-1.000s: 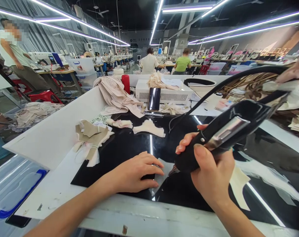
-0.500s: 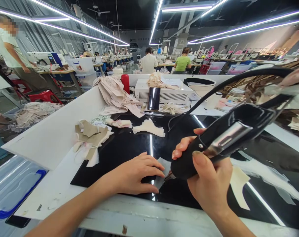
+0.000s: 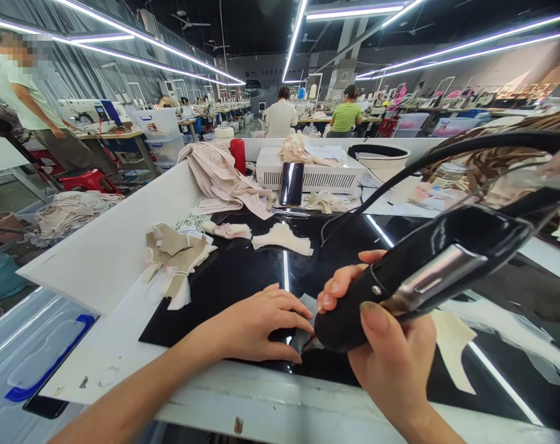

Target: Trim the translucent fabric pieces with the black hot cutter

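My right hand (image 3: 395,361) is wrapped round a black corded handheld tool (image 3: 349,317) with a silver metal lever along its side. Its tip points down and left, at the edge of a small sheer grey-white fabric piece (image 3: 308,305). Lying over the left side of that piece, my left hand (image 3: 264,324) has its fingers stretched out and slightly spread, fingertips close to the tool's tip. The tool's body hides part of the fabric. A cream fabric piece (image 3: 452,351) and sheer white pieces (image 3: 506,330) lie right of my right hand.
On the glossy black board (image 3: 224,277) lie a cream cut piece (image 3: 282,238) and a tied beige bundle (image 3: 176,253). Behind stand a phone (image 3: 292,184), a vented white box (image 3: 330,180) and a red spool (image 3: 238,156). The tool's black cable (image 3: 400,169) arches across the right.
The tool has tilted lower, its tip shifting slightly left and down towards my left fingertips. My left hand stays on the fabric piece. The whole view has shifted slightly.
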Demonstrator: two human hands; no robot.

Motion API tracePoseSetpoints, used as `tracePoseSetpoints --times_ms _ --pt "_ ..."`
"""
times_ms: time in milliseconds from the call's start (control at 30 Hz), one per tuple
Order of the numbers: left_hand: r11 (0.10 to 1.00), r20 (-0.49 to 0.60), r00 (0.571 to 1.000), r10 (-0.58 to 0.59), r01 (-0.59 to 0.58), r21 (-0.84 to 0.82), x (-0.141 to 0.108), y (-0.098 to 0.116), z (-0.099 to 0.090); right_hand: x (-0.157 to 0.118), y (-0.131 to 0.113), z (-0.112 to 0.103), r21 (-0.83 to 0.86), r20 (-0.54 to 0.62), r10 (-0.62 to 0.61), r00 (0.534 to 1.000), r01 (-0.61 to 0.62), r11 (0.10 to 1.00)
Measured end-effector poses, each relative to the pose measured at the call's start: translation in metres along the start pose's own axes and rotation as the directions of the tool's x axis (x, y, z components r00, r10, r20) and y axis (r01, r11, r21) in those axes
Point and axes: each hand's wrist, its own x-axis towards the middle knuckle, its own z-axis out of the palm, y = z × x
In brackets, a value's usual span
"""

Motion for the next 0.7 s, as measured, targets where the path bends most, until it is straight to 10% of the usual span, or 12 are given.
tracePoseSetpoints --times_ms 700 --pt "0.986 -0.016 0.992 -0.128 0.129 0.105 0.001 0.008 0.012 0.035 0.0 -0.023 -0.067 -0.197 -0.138 0.971 0.127 0.99"
